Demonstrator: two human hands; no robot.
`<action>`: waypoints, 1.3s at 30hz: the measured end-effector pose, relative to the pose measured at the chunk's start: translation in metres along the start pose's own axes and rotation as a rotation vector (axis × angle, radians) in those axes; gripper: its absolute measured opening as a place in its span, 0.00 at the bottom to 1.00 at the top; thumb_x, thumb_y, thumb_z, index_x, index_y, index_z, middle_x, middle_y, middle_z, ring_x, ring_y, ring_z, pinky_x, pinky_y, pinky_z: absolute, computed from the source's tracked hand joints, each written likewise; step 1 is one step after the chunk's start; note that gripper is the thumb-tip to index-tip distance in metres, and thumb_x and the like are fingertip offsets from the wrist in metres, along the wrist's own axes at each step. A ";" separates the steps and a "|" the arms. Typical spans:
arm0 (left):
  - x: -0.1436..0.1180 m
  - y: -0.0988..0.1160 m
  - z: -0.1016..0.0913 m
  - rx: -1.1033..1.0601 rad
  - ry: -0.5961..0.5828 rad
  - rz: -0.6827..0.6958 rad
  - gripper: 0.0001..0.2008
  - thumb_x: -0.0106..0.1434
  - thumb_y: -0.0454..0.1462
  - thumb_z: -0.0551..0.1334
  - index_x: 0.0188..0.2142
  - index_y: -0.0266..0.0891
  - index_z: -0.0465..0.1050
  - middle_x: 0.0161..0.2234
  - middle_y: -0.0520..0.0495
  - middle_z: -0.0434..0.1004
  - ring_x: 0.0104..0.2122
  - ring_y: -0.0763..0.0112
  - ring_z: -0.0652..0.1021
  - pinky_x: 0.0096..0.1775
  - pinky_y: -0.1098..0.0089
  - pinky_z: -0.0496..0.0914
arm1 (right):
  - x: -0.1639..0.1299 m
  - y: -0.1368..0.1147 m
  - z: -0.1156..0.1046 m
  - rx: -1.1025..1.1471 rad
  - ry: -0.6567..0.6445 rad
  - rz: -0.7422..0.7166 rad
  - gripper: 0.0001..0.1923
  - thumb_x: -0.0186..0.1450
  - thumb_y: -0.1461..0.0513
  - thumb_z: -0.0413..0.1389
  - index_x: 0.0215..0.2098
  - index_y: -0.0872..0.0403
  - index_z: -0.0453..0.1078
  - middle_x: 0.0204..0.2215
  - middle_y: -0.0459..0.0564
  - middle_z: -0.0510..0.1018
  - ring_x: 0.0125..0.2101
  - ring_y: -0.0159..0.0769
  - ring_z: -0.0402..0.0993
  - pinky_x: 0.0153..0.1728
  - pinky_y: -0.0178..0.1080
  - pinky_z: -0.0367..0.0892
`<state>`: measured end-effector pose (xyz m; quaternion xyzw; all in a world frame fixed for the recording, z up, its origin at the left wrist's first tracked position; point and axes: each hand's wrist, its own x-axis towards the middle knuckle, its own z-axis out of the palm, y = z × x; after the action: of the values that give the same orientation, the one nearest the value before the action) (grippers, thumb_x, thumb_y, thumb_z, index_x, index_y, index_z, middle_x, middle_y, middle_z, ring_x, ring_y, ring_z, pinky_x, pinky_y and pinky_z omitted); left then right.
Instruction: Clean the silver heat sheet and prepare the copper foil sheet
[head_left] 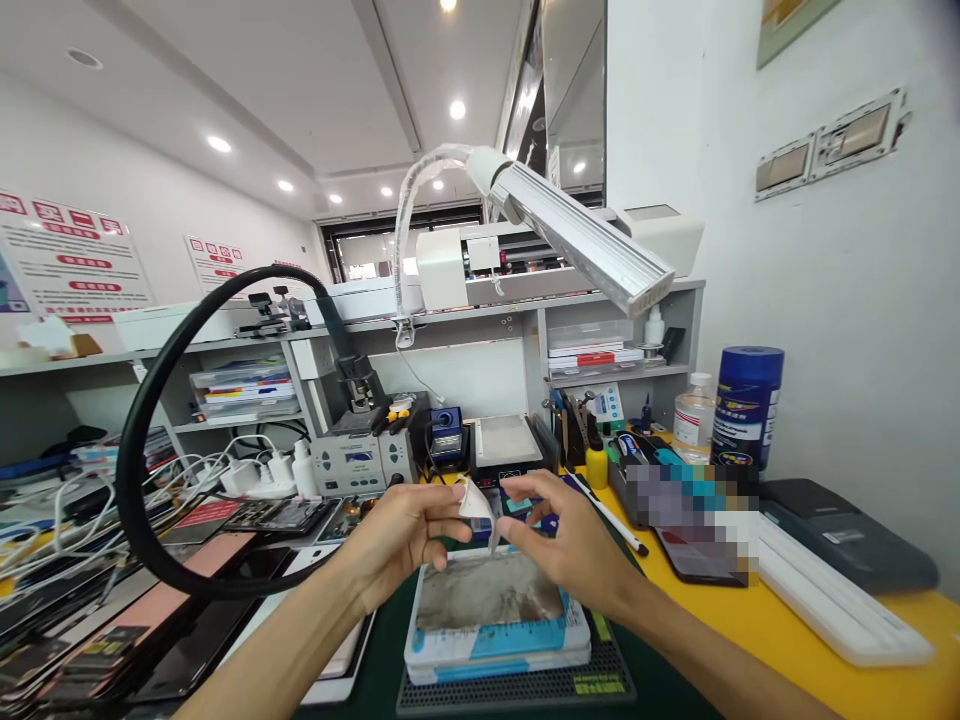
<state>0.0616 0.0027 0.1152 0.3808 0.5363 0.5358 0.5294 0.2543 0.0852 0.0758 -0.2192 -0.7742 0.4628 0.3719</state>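
My left hand (pixel 405 535) and my right hand (pixel 559 535) are raised together over the bench, and both pinch a small white folded piece (pixel 478 503) between their fingertips. The piece hangs a little above a grey stained pad on a blue-and-white slab (pixel 495 625). That slab rests on a dark ribbed mat (pixel 517 690) at the bench's front edge. My forearms reach in from the bottom of the view.
A thick black hose (pixel 142 450) loops at the left over a heap of phone screens (pixel 97 630) and white cables. A soldering station (pixel 360 460), a hot plate (pixel 504 440), a desk lamp (pixel 585 240), bottles and a blue canister (pixel 745 405) stand behind. A white bar (pixel 832 600) lies on the yellow bench at the right.
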 end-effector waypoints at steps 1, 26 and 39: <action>-0.002 -0.002 0.002 -0.025 0.036 -0.006 0.08 0.64 0.36 0.65 0.36 0.30 0.77 0.30 0.45 0.76 0.28 0.73 0.79 0.18 0.78 0.70 | -0.002 0.001 0.005 -0.071 0.038 -0.083 0.23 0.62 0.57 0.64 0.54 0.52 0.71 0.51 0.55 0.74 0.49 0.47 0.70 0.47 0.47 0.67; -0.025 -0.007 0.009 -0.111 0.120 -0.050 0.13 0.61 0.38 0.68 0.39 0.27 0.78 0.42 0.33 0.82 0.27 0.71 0.79 0.18 0.76 0.72 | -0.006 -0.001 0.013 -0.038 0.037 -0.241 0.07 0.64 0.61 0.59 0.38 0.53 0.78 0.35 0.50 0.81 0.37 0.39 0.74 0.40 0.39 0.65; -0.028 -0.012 -0.006 -0.131 0.081 0.036 0.05 0.54 0.34 0.61 0.23 0.39 0.67 0.19 0.52 0.68 0.19 0.73 0.72 0.16 0.75 0.66 | 0.006 -0.003 -0.005 0.615 -0.202 0.269 0.08 0.60 0.60 0.60 0.27 0.55 0.68 0.24 0.44 0.72 0.26 0.31 0.69 0.29 0.33 0.66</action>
<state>0.0616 -0.0275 0.1074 0.3327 0.5141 0.5942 0.5215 0.2542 0.0905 0.0816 -0.1500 -0.5956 0.7387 0.2777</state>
